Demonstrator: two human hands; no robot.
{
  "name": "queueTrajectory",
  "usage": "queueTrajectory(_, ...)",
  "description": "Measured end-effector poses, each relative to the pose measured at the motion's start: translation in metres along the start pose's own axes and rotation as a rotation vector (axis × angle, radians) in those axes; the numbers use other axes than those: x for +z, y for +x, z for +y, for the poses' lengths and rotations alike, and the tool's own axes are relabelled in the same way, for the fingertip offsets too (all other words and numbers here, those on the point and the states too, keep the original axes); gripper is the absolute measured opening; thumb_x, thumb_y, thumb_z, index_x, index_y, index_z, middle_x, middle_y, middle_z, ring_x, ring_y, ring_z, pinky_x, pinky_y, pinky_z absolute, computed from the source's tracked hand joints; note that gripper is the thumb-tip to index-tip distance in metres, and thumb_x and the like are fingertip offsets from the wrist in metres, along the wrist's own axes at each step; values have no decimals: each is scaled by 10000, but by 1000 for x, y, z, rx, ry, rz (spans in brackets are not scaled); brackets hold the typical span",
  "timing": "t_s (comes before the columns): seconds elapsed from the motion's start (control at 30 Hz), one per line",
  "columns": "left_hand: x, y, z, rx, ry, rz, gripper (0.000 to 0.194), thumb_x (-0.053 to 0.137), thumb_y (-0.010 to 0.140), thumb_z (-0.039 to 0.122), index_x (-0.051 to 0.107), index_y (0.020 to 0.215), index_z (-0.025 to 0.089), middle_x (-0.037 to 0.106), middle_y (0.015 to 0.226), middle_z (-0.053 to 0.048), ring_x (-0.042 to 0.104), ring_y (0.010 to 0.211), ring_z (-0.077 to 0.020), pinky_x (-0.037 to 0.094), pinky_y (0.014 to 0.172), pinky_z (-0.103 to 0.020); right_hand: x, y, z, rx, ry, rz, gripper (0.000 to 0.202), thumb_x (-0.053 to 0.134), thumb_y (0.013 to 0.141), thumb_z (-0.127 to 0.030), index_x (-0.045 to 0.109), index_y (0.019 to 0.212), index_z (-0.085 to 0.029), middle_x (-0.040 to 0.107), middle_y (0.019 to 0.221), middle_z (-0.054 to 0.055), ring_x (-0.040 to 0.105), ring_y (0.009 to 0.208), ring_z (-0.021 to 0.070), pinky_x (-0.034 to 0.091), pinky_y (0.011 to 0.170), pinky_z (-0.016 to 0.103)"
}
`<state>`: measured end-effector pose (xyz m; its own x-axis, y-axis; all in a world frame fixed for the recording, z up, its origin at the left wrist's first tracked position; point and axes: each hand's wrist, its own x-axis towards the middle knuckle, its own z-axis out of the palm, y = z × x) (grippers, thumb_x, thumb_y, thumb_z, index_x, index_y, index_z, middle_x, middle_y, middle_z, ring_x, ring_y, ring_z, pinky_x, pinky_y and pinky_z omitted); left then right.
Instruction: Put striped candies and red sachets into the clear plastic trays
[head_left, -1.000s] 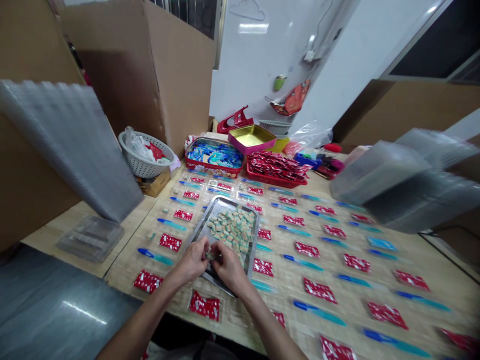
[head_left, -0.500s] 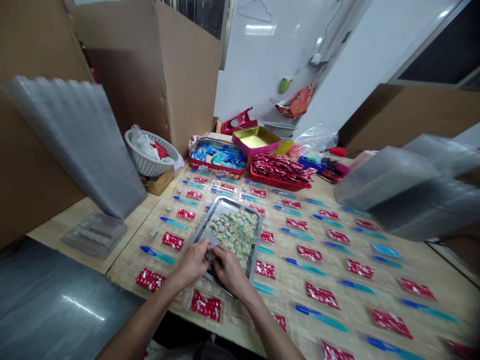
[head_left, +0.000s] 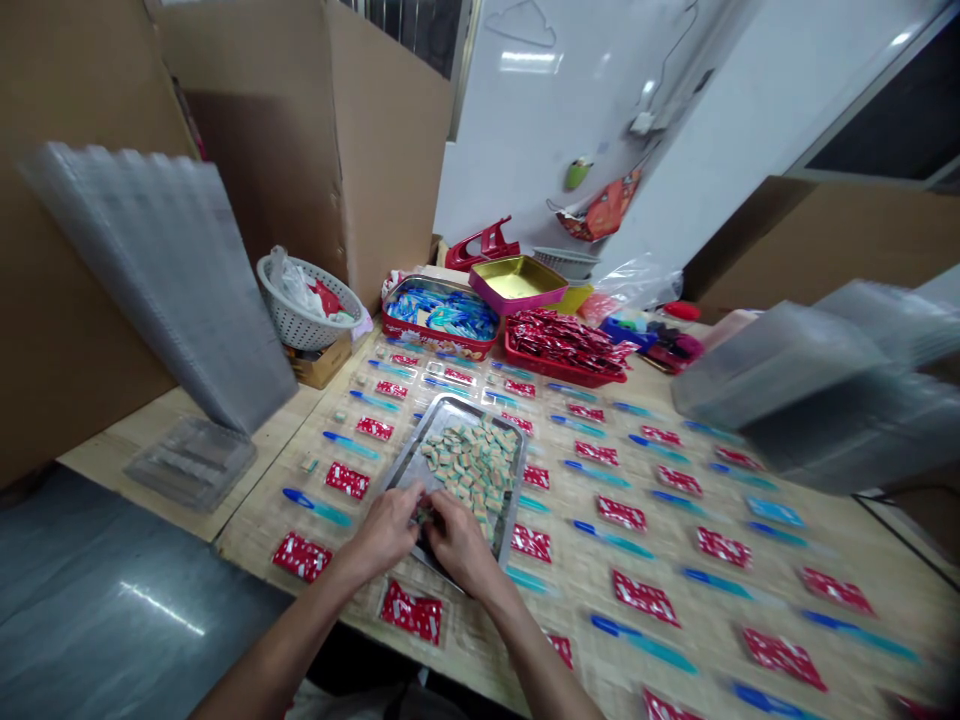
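The metal tray (head_left: 429,437) is being worked over at its near end by both hands, with small pale-green and tan blocks (head_left: 472,465) heaped inside it. Between the bent fingertips of the left hand (head_left: 390,525) and right hand (head_left: 456,535), something small is being pinched, mostly hidden. Beyond the tray, red packets (head_left: 566,340) are piled in a red basket (head_left: 600,378); clear packs are laid around it.

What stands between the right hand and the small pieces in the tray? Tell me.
Nothing visible: the right hand is over the near end of the tray, and the small pieces lie just beyond it, with no wall between.
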<state>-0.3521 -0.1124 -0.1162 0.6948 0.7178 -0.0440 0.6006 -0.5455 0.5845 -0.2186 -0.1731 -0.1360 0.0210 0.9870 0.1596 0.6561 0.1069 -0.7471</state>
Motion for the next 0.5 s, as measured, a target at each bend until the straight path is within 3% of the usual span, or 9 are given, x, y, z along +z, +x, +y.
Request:
queueTrajectory(0.17,1,-2,-2,-5,-47,36,308,491,648,80,515,935,192,599,745,-10,563,720,-177,386,642,-260,6,-1,6,38,33,65,242,450,637,-50,488,840,-177,548,800,32,501,760,178,393,686,283)
queueTrajectory(0.3,3,-2,-5,-1,-27,45,238,495,648,85,523,860,190,595,735,-15,559,710,-177,369,619,-259,6,-1,6,47,42,49,198,458,632,-54,497,782,-177,530,756,19,493,727,168,377,660,273)
queueTrajectory(0.5,3,-2,-3,-10,1,47,224,513,655,110,523,863,191,589,731,-14,554,714,-182,354,617,-266,7,-4,6,68,88,64,230,469,650,-76,453,853,-181,522,771,13,486,711,164,375,643,270)
